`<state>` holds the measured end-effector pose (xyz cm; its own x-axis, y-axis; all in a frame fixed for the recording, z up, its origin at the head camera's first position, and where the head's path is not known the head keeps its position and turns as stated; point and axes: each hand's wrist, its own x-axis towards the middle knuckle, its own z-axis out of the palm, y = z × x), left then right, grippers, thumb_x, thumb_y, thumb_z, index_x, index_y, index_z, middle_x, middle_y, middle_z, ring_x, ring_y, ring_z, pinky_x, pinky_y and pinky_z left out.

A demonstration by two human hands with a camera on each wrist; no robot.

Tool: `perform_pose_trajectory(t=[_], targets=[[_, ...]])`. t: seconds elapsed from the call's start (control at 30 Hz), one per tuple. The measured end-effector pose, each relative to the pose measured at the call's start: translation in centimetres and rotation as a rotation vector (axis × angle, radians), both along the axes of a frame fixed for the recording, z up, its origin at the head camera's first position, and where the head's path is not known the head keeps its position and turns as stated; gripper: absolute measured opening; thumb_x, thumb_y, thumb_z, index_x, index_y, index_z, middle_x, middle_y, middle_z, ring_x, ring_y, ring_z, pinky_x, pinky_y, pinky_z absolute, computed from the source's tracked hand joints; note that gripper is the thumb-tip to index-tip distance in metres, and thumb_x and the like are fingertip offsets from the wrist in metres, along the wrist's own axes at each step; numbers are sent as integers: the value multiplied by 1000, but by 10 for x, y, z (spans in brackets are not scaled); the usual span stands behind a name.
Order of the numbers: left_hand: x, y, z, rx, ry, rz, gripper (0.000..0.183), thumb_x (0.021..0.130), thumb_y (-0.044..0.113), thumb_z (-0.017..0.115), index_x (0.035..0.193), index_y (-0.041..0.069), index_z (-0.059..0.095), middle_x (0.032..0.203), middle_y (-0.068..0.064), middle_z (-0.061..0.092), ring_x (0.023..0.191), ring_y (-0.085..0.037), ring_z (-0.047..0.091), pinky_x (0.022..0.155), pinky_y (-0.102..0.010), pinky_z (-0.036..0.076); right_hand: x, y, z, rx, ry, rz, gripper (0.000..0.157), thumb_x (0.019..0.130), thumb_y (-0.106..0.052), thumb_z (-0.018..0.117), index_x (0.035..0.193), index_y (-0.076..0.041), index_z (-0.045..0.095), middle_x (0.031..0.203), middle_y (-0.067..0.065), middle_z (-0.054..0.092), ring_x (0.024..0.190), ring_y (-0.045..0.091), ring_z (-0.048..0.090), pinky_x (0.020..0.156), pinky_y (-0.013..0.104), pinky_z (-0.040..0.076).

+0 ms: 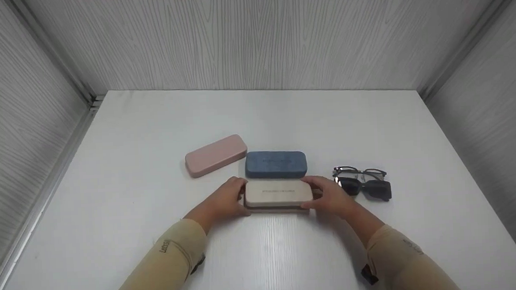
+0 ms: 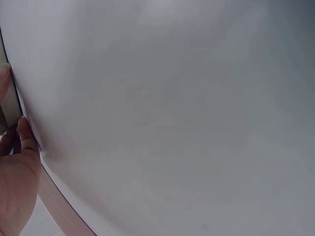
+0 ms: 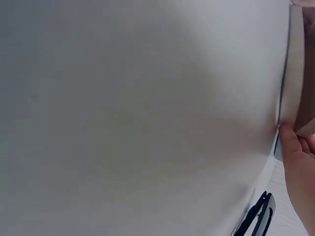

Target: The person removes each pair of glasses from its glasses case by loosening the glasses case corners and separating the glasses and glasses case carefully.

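Tan sleeves (image 1: 158, 265) cover both forearms, nearest the viewer. The left hand (image 1: 225, 200) grasps the left end of the cream case (image 1: 278, 194), its thumb at the near corner and fingers at the far one. The right hand (image 1: 331, 197) grasps the right end likewise. The cream case thus sits between the two sets of fingers, on or just above the table (image 1: 151, 137); which, cannot be told. A dark band runs below its lid on the near side.

Sunglasses (image 1: 377, 189) lie to the right of the right fingers, with the glasses (image 1: 360, 172) just beyond them. Immediately past the fingertips, between the hands, lies the blue case (image 1: 275, 163). Beyond the left fingers, the pink case (image 1: 216, 156) lies at an angle. A wood-grain wall (image 1: 252, 39) stands farthest off.
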<state>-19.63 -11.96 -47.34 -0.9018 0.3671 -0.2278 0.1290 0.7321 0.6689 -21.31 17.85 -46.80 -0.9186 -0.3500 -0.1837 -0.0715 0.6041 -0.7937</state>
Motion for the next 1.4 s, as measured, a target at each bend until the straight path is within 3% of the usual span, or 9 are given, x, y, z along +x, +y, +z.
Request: perform_pose_trajectory(t=[0.17, 0.43, 0.7, 0.9, 1.03, 1.17, 1.4], targets=[[-1, -1, 0, -12, 15, -12, 64, 68, 20, 80, 120, 7, 45, 102, 0, 44, 93, -12, 46, 85, -25, 44, 2, -1, -1, 76, 62, 13, 76, 59, -28, 85, 127, -17, 52, 128, 0, 51, 120, 21, 47, 103, 38, 35], [-2, 0, 0, -42, 38, -22, 64, 69, 23, 79, 121, 7, 46, 103, 1, 45, 93, -12, 46, 85, -25, 43, 2, -3, -7, 100, 140, 65, 73, 61, -18, 84, 125, -13, 49, 121, 2, 54, 117, 20, 49, 103, 37, 34], [-1, 1, -2, -20, 51, -15, 63, 68, 22, 78, 121, 8, 46, 102, 1, 45, 92, -12, 45, 84, -26, 43, 6, -4, -5, 122, 83, 52, 83, 63, -16, 83, 133, -8, 40, 130, 8, 46, 125, 23, 39, 108, 38, 27], [0, 0, 0, 15, 27, -3, 65, 69, 21, 79, 123, 7, 46, 106, 1, 46, 97, -12, 46, 88, -25, 43, 8, -3, -5, 155, 145, 67, 75, 67, -17, 81, 131, -7, 42, 125, 7, 48, 120, 20, 44, 105, 37, 33], [0, 1, 2, 65, 24, 3, 68, 66, 23, 81, 123, 9, 47, 108, 1, 48, 98, -12, 49, 88, -26, 45, 6, 2, -3, 119, 175, 74, 70, 66, -12, 81, 127, -9, 47, 120, 3, 51, 116, 17, 47, 102, 33, 37], [-1, 4, 6, 186, 2, 36, 74, 65, 21, 83, 127, 9, 45, 113, 0, 47, 104, -12, 52, 90, -25, 46, 2, 10, 5, 69, 167, 66, 68, 65, -8, 81, 125, -10, 49, 119, 2, 52, 116, 18, 47, 101, 32, 38], [-8, 20, 18, 325, 25, 71, 71, 70, 12, 78, 131, 7, 42, 119, -1, 45, 112, -13, 49, 91, -20, 45, -9, 27, 27, -32, 87, 42, 72, 65, -12, 82, 126, -16, 46, 123, 3, 47, 119, 22, 46, 98, 33, 42]])
